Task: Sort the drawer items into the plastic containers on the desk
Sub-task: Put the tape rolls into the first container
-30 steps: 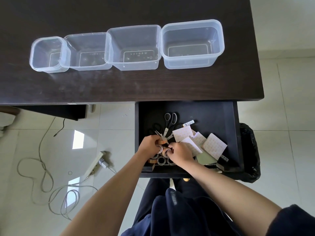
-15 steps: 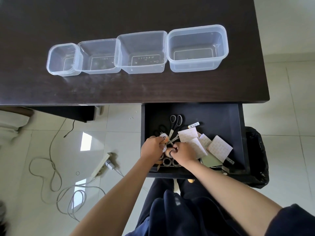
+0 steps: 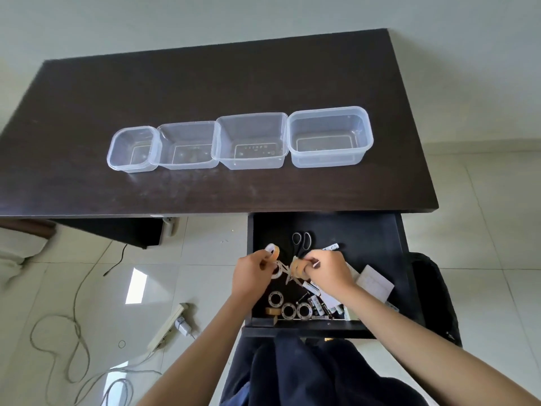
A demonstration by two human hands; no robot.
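Centrally, low in frame over the open drawer (image 3: 380, 247), the left hand (image 3: 251, 272) pinches clear tape rolls (image 3: 272, 251), the top one standing on edge, while the right hand (image 3: 328, 269) grips brown tape (image 3: 298, 267). Four empty containers (image 3: 251, 140) line the desk (image 3: 117, 92) above.

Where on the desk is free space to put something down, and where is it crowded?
Free: the desk strip between the four containers and the near edge, and behind them. Crowded: the drawer's front, with tape rolls, batteries and both hands.
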